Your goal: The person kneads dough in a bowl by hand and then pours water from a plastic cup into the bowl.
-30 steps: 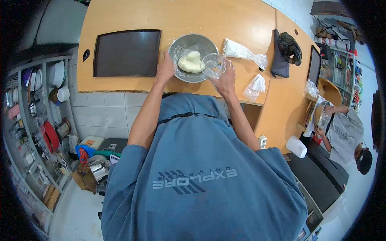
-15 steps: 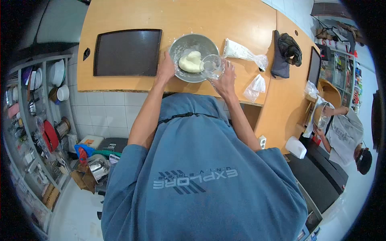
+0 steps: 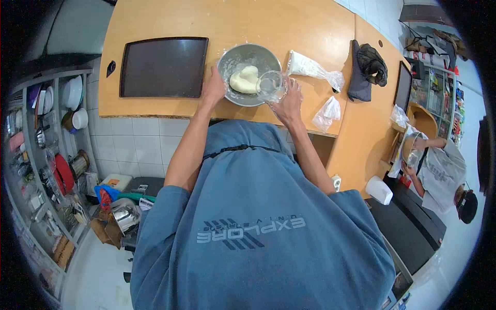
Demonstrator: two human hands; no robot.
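Observation:
A metal bowl [image 3: 258, 53] stands near the table's front edge, with a pale lump of dough [image 3: 245, 80] inside it. My left hand [image 3: 214, 87] grips the bowl's left rim. My right hand [image 3: 289, 99] holds a clear glass [image 3: 271, 86] tilted over the bowl's right rim, its mouth towards the dough. What the glass contains, if anything, I cannot make out. To the right of the bowl lies a clear bag of white powder [image 3: 306, 65], and nearer the edge a smaller plastic bag [image 3: 328, 112].
A dark baking tray [image 3: 164, 68] lies on the wooden table [image 3: 227, 20] at the left. Dark oven mitts [image 3: 359, 77] and a black bag [image 3: 373, 64] are at the right. Beyond, a co-worker [image 3: 442, 168] holds a round container. Shelves [image 3: 51, 165] line the left side.

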